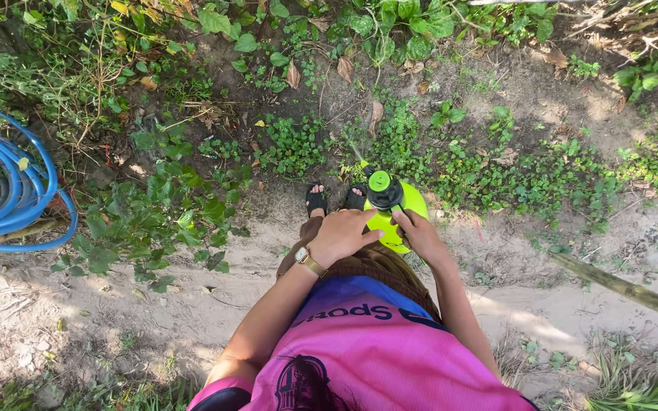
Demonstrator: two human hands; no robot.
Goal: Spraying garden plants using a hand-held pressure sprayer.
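Observation:
I hold a lime-green hand sprayer bottle [409, 204] with a black pump head and green cap in front of my body. My left hand [340, 234], with a gold wristwatch on its wrist, rests against the bottle's left side. On the other side, my right hand [419, 232] grips the bottle from below and behind. The thin nozzle points away toward the low green plants [390, 144]. My sandalled feet [334, 199] stand on bare soil just below the bottle.
A coiled blue hose [17, 190] lies at the left edge. Leafy weeds [161, 221] spread across the ground ahead and to the left. A bamboo pole [622, 288] lies slanted at the right. Sandy soil runs under me.

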